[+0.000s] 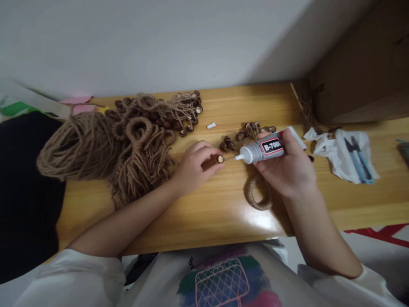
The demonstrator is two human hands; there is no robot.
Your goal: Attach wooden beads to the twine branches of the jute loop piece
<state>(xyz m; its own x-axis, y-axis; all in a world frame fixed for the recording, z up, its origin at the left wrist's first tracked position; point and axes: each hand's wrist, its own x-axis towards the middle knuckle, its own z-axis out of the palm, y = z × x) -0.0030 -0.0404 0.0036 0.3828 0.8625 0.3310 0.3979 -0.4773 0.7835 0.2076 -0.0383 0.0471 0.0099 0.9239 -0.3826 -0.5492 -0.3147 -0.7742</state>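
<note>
My left hand (200, 166) pinches a small brown acorn-cap-like piece (220, 159) with a pale inside turned toward the right. In my right hand (289, 166) lies a grey-and-white B-7000 glue tube (255, 152), gripped along its body and pointing left. Its thin nozzle ends just beside the brown piece; whether they touch I cannot tell. A small white cap (211, 125) rests on the table behind my hands. Several similar brown pieces (252, 127) lie behind the tube. Below it is a cord-wrapped ring (258, 194), partly hidden by my right hand.
At left sit a large bundle of brown cord (79, 147) and knotted cord pieces (140, 157), with several brown pieces behind. Blue-handled pliers (361, 162) lie on white plastic (338, 153) at right. A cardboard box (361, 64) stands at the back right, against a pale wall.
</note>
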